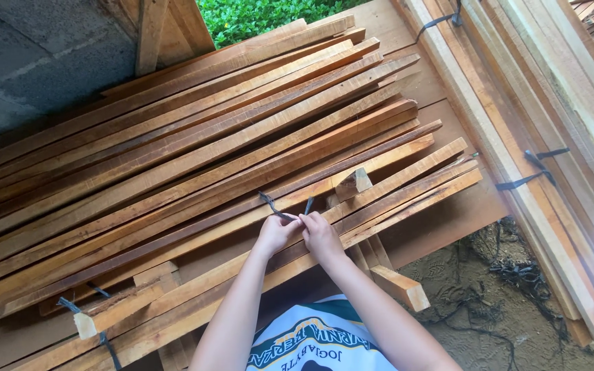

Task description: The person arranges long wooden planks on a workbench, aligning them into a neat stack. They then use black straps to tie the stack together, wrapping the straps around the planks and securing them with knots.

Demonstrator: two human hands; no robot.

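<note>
My left hand [275, 233] and my right hand [321, 235] meet over a bundle of long reddish-brown wooden slats [194, 151]. Both pinch a dark plastic strap [269, 205] whose two loose ends stick up just above my fingers. The strap's second end [309, 205] rises beside my right thumb. A short wooden offcut [353, 183] lies on the slats just right of the strap. My forearms reach up from the bottom of the view.
Paler planks tied with dark straps [531, 172] lie stacked at the right. A small block [400, 287] sticks out below the bundle. More strap pieces [517, 271] lie on the dirt at lower right. Grey concrete wall [36, 55] and green plants [256, 17] at the top.
</note>
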